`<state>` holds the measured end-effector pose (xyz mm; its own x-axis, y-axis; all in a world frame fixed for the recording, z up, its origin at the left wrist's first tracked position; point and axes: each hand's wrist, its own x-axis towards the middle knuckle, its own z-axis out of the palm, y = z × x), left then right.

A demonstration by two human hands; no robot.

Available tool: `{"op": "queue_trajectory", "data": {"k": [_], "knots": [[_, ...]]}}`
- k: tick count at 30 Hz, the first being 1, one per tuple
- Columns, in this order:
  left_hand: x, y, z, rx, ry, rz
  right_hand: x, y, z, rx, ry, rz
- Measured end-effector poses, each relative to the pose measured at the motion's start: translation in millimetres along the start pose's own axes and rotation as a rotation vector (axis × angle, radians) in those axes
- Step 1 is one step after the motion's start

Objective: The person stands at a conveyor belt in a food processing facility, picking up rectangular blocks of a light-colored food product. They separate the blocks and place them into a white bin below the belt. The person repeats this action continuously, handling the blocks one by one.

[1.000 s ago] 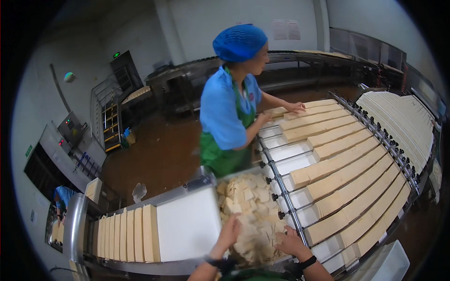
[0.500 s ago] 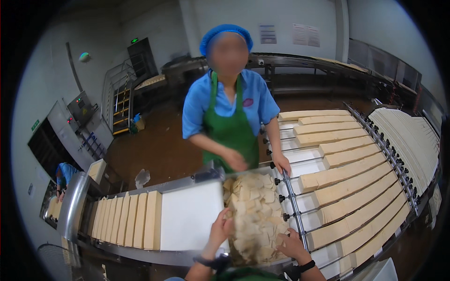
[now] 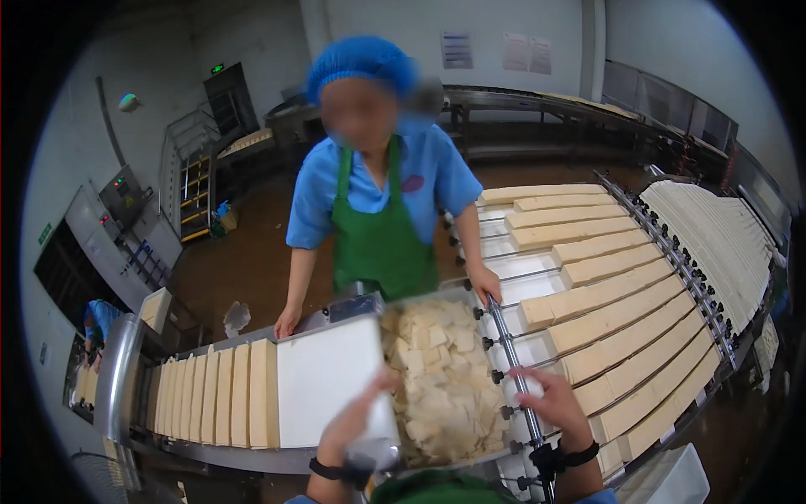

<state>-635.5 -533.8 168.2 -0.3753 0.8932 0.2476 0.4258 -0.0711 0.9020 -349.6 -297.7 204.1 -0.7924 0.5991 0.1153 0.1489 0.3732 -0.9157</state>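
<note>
A bin [image 3: 393, 336] between two conveyors is heaped with flat, cream-coloured, roughly square pieces [image 3: 441, 370]. Over the bin's left side, by the white belt [image 3: 332, 386], is my left hand [image 3: 357, 416]; motion smears its fingers. My right hand [image 3: 554, 407] is at the bin's right side, over the metal rail [image 3: 514, 365] with black knobs. Its fingers are spread and nothing shows in them. Right of that rail, long cream-coloured stacks [image 3: 621, 323] lie in rows. Shorter upright stacks [image 3: 239, 395] stand side by side on the left conveyor.
Across the bin stands a co-worker in a green apron [image 3: 386, 244], one hand [image 3: 485, 284] on the rail and the other [image 3: 287, 322] at the left conveyor's far edge. A white tub [image 3: 663, 483] is at lower right. Another person [image 3: 107, 323] is far left.
My hands have moved apart: the left toward the white belt, the right up and over the rail. The co-worker has leaned forward and brought a hand to the left conveyor's edge.
</note>
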Motion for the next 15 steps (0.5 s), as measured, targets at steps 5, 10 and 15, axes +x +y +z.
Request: {"op": "queue_trajectory", "data": {"k": [5,10,15], "knots": [[-19,-18,-7,0.069,-0.132,-0.26,-25,75,-33,0.048,0.497,0.219],[-72,-56,-68,0.276,0.377,-0.466,-93,156,-119,0.108,1.086,0.289],[-136,-89,-131,0.331,0.706,-0.503,-139,163,-166,0.297,1.452,0.361]]}}
